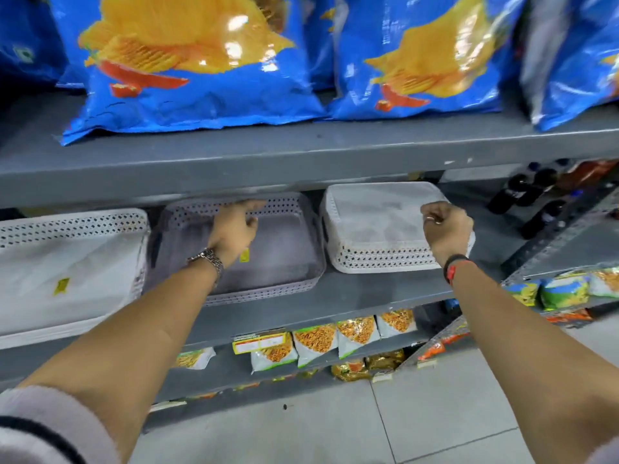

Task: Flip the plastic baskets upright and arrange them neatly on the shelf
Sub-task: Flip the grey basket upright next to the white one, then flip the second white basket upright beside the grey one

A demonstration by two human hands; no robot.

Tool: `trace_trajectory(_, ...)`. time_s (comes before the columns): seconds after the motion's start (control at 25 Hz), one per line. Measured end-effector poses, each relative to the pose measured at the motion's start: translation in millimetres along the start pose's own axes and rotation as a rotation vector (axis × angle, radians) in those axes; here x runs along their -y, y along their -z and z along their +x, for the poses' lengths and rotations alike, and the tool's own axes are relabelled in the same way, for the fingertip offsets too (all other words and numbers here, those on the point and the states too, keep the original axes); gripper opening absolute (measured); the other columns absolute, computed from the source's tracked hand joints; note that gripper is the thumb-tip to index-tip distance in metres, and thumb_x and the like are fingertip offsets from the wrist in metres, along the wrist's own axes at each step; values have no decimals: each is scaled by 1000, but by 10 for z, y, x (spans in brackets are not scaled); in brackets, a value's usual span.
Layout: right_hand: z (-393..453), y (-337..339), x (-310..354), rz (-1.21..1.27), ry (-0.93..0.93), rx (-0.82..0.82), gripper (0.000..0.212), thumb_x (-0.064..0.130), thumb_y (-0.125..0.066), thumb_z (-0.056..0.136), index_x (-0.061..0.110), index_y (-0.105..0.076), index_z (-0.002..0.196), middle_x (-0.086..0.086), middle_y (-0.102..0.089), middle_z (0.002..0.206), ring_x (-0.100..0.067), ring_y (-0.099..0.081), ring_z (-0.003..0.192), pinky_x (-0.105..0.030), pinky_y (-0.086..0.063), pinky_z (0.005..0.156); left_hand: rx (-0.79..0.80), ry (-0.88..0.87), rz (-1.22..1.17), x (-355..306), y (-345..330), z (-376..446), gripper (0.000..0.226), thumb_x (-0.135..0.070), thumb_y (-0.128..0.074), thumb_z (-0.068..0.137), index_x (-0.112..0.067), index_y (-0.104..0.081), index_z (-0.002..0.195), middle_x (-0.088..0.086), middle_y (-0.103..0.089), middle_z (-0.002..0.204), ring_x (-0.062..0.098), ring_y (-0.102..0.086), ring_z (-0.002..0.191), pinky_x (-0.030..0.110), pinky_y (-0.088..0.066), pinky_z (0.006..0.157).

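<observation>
Grey metal shelf (351, 296) carrying three plastic baskets: white basket (67, 279) at left and lavender basket (284, 249) in the middle, both upright — third basket (375, 222) upside down at right. Left hand (234, 229) inside the lavender one, fingers loosely curled, grip unclear. Right hand (447, 229) fisted over the overturned basket's near corner.

One head-worn camera looks forward and down, close on the grey shelf (335, 296).
</observation>
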State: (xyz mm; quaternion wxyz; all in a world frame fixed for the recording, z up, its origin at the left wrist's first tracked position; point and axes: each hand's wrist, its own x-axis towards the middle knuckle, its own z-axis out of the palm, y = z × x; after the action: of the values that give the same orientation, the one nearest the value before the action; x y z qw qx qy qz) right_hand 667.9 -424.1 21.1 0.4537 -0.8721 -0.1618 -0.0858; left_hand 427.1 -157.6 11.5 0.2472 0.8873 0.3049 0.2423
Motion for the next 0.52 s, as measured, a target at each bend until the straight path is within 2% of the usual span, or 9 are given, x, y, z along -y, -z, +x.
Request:
trace_trajectory(0.08,222,303,-289,-24,-17,-37,31,-4,-47,79,5,-71,97,-16,-73,100,-28,-68,95,-21,-46,85,37,-45,-35,-346,-341,10,40,1,-51,82,-16,-65,116,7,-70,116,22,-69,83,20,-47,78)
trace_trajectory(0.16,499,500,-611,-13,-56,-6,34,-6,-45,79,1,-70,100,-19,-72,103,-30,-66,98,-24,-47,87,30,-10,-48,-641,-625,-4,42,3,-48,82,-14,-63,118,7,-69,118,20,-68,87,25,-51,83)
trace_trajectory(0.2,629,556,-751,-4,-76,26,34,-7,-44,79,0,-68,102,-20,-71,105,-32,-65,101,-29,-49,91,11,12,-49,-751,-736,-12,44,5,-46,82,-12,-62,120,9,-68,119,20,-67,89,28,-51,85)
trace_trajectory(0.28,886,665,-1088,-16,-114,104,33,-9,-40,80,-9,-64,102,-27,-68,108,-40,-62,104,-43,-49,96,-16,20,-81,-1026,-956,-79,51,11,-41,82,-8,-57,125,14,-65,122,17,-63,101,23,-47,90)
trace_trajectory(0.36,1023,748,-1411,-51,-169,245,33,-8,-40,84,-12,-58,111,-26,-64,115,-41,-57,111,-44,-44,98,-6,84,-101,-1250,-1125,-158,59,15,-37,80,-8,-49,133,17,-61,129,25,-60,116,26,-44,97)
trace_trajectory(0.44,1060,781,-1592,-52,-188,430,39,-5,-44,88,-1,-51,126,-12,-57,124,-32,-51,121,-38,-39,103,41,205,-37,-1344,-1248,-222,66,14,-43,77,-8,-40,139,21,-55,134,35,-56,120,36,-45,98)
trace_trajectory(0.52,1106,701,-1723,-72,-107,589,48,-6,-46,86,4,-46,133,-16,-51,135,-34,-46,127,-37,-37,106,135,320,39,-1401,-1367,-273,72,12,-49,77,-5,-28,144,24,-46,139,39,-48,124,42,-42,100)
